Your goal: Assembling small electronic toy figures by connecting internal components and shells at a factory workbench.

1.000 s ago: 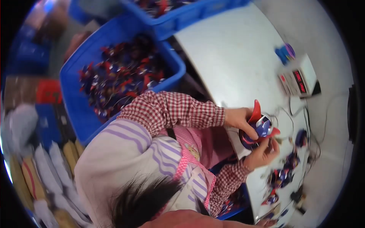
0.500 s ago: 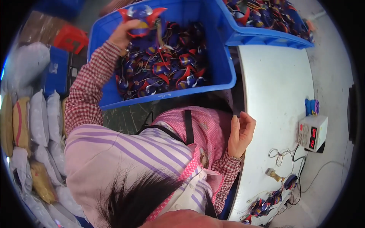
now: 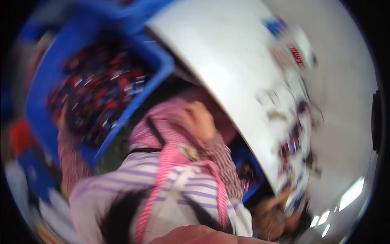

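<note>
The right hand (image 3: 199, 122) was over the ribbed-looking pink apron (image 3: 158, 112), its fingers loosely bent. The left hand (image 3: 63, 116) was down in the large blue bin (image 3: 165, 67), its fingertips at the pieces (image 3: 97, 91) (too blurred to tell whether they pinched 1). Dark purple and red, with glossy pale glints, these lay heaped within smooth walls. A 2nd blue bin (image 3: 252, 192) held similar bits. Beyond, the smooth white table (image 3: 219, 61) bore more pieces and 1 boxy white device (image 3: 298, 53).
</note>
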Available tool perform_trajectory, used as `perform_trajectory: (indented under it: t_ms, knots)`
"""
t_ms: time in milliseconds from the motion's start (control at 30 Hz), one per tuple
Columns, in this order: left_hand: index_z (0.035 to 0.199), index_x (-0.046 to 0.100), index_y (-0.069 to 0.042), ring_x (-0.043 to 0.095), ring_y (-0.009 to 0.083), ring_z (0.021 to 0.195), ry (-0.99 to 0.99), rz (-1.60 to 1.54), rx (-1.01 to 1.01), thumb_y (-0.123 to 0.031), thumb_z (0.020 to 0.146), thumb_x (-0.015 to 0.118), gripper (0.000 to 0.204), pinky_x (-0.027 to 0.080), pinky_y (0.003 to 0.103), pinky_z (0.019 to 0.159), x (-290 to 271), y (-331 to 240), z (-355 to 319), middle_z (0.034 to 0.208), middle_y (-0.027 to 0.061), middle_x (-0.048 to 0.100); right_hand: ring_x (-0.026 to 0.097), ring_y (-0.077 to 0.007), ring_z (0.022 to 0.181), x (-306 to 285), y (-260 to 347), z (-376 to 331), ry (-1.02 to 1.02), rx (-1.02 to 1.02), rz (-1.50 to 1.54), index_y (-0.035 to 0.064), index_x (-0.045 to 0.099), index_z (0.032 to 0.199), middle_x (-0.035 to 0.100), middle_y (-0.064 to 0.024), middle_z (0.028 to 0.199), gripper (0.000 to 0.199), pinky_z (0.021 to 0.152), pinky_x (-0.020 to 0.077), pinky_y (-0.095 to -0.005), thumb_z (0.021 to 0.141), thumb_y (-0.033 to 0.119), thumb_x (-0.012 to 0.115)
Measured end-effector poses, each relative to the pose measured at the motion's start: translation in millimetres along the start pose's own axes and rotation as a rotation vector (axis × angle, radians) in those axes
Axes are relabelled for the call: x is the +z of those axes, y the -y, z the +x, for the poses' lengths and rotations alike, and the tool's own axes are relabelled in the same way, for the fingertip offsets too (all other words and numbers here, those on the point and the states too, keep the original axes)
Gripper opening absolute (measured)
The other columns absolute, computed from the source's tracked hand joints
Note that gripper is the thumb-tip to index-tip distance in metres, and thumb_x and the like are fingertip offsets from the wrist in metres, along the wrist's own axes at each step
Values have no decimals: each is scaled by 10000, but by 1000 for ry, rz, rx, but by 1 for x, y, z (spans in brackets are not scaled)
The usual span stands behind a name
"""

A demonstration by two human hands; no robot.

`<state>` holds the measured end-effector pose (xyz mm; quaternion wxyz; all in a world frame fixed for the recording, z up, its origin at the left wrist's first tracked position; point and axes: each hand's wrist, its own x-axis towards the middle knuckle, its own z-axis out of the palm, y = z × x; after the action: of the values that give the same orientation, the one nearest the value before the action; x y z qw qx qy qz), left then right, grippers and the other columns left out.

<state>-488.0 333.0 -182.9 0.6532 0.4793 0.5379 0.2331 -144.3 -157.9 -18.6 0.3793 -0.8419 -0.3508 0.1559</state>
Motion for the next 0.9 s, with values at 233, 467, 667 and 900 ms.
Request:
perform_trajectory:
  t_ms: [233,467,667,900]
  knots:
    - [993,620,29,611,280,780,-686,1000,542,-484,732,696,581,520,322,762,73,-70,-50,957,158,637,521,-149,688,-120,7,-67,-680,51,113,6,566,1005,533,-79,894,256,629,454,-243,762,18,644]
    - [1099,547,-35,543,170,869,797,630,814,-112,866,575,247,432,259,805,384,-106,-233,988,74,569,513,-111,819,-201,-74,-166,-1287,305,93,10,530,1080,565,-72,966,204,732,444,-211,877,22,547]
    - [919,584,13,499,145,653,1742,606,1016,7,773,593,146,426,230,612,537,-137,-367,798,67,559,544,-123,802,-274,-114,-211,-1324,378,63,-11,536,1070,589,-80,957,217,723,453,-205,882,92,572]
    - [905,584,10,494,107,637,1827,392,733,-102,823,581,139,422,215,591,704,-140,-445,775,47,586,584,-161,763,-403,-222,-140,-1252,527,-38,-26,605,1010,631,-74,877,375,677,470,-257,863,319,579]
